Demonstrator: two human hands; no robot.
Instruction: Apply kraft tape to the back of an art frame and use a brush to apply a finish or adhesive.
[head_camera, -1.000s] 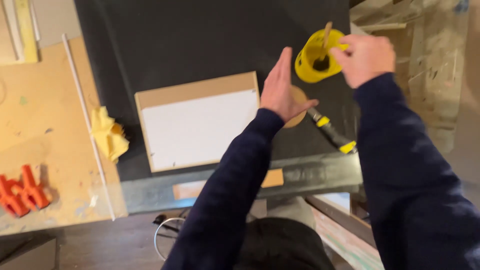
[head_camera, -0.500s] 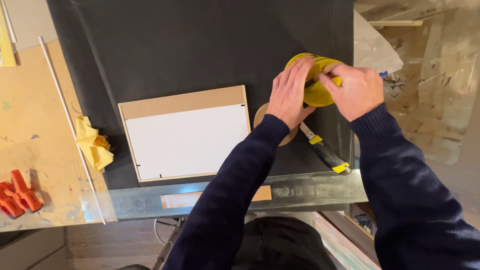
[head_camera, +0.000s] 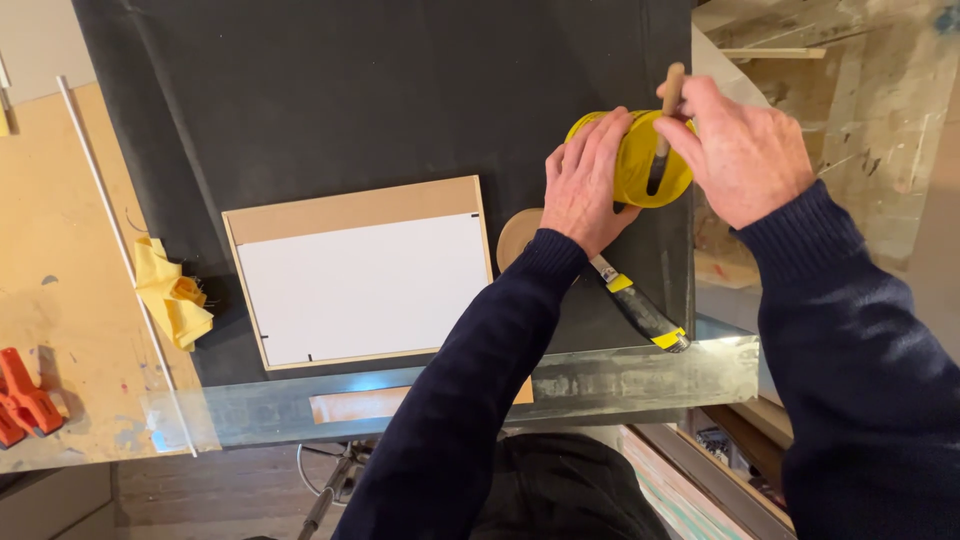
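The left hand clasped the yellow tub; the right hand pinched a stick in it. Tub looked light, rigid; best gripped round its wall.

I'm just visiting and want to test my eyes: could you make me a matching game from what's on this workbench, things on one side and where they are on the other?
Things:
1. yellow tub
2. white sheet on a brown board
3. crumpled yellow cloth
4. orange clamp

Places:
A. far left edge of the bench
B. between the left hand and the right hand
C. middle of the black mat
D. at the mat's left edge

Pairs: 1-B, 2-C, 3-D, 4-A
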